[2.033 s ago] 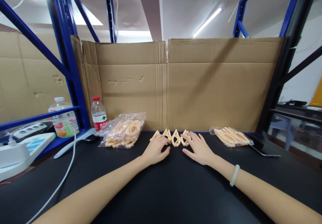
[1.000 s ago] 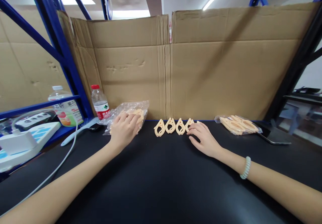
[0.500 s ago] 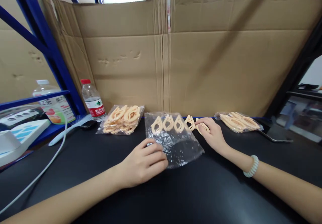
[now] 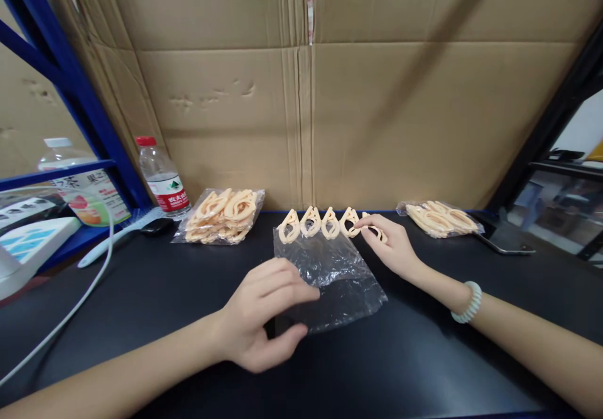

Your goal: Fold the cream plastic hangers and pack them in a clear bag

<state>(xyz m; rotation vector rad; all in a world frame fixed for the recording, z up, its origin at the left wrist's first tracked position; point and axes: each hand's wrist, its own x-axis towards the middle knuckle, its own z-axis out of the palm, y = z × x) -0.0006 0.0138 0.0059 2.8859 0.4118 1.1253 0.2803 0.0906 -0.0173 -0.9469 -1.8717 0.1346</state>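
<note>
Several beige teardrop-shaped rings (image 4: 330, 225) stand in a row on the black table. The rightmost beige teardrop-shaped ring (image 4: 379, 235) is between the thumb and fingers of my right hand (image 4: 393, 247), which partly hide it. A clear plastic bag (image 4: 336, 281) lies flat and wrinkled on the near side of the row, its far edge by the rings' lower ends. Over the bag's left side is my left hand (image 4: 268, 315), thumb and fingers apart, holding nothing. Whether its fingertips touch the plastic, I cannot tell.
A filled bag of similar rings (image 4: 223, 215) lies at the left, another filled bag (image 4: 440, 218) at the right beside a phone-like dark slab (image 4: 506, 242). A red-capped bottle (image 4: 164, 180) and white cable (image 4: 94, 281) are left. Cardboard (image 4: 226, 105) walls the back.
The plastic bag has come towards me, off the rings it overlapped. My left hand has gone from curled fingers to spread ones. My right hand stays at the rightmost ring. The view has tilted down.
</note>
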